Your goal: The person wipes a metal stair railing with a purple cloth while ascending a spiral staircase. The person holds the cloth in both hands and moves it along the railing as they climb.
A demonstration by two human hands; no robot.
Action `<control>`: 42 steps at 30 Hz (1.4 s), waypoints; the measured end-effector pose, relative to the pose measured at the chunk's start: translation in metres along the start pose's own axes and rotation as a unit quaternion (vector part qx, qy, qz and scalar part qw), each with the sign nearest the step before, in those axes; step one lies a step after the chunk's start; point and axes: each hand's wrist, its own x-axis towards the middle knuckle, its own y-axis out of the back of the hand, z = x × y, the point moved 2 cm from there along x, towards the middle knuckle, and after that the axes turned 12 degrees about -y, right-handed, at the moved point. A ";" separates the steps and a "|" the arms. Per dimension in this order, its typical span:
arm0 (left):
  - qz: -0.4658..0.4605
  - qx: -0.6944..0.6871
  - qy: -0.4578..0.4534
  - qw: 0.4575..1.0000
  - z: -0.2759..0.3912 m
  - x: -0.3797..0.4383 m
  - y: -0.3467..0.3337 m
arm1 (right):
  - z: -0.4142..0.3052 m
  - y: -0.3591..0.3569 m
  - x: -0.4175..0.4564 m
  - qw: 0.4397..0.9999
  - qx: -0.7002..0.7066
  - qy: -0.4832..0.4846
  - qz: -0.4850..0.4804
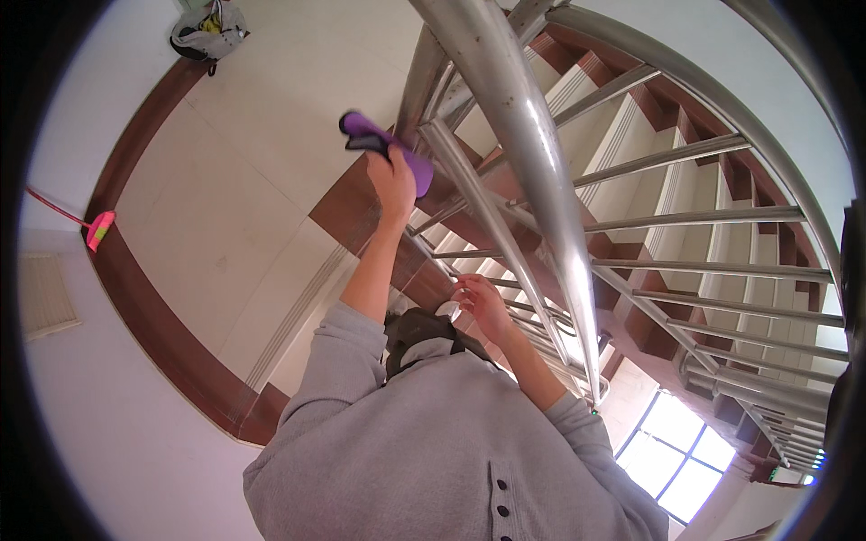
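My left hand (396, 182) grips a purple object with dark parts (421, 172), perhaps a plastic tool. It is held slanted beside the steel post of the stair railing, and blur hides its exact kind. Lower and to the right, my right hand (484, 308) has its fingers bent and slightly apart, with nothing plainly held. It is close to the thin rails of the balustrade (487, 203). A small pale, shiny thing (448, 311) shows just left of that hand; what it is cannot be told. The thick steel handrail (521, 122) passes to the right of both hands.
A broom with a pink head (101, 230) leans at the wall on the left. A grey bag (213, 34) with something yellow in it stands on the landing's tiles (270, 135). Stair steps (629, 135) lie behind the railing, and a window (676, 453) is at lower right.
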 end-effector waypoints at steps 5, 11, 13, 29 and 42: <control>-0.037 0.021 -0.099 0.994 0.046 0.031 0.003 | 0.002 -0.015 0.014 0.999 -0.017 -0.004 -0.027; -0.057 0.151 -0.018 0.987 -0.033 0.001 0.022 | -0.011 -0.036 0.016 0.998 -0.035 -0.001 -0.055; -0.034 0.108 -0.081 0.990 -0.011 0.011 0.014 | -0.012 -0.035 0.018 0.998 -0.031 0.001 -0.057; -0.006 0.077 -0.143 0.987 0.037 0.011 -0.011 | -0.016 -0.009 0.002 0.999 0.005 0.012 -0.042; -0.026 0.204 -0.118 0.971 -0.013 -0.016 -0.006 | -0.022 -0.008 0.015 0.997 -0.010 0.001 -0.083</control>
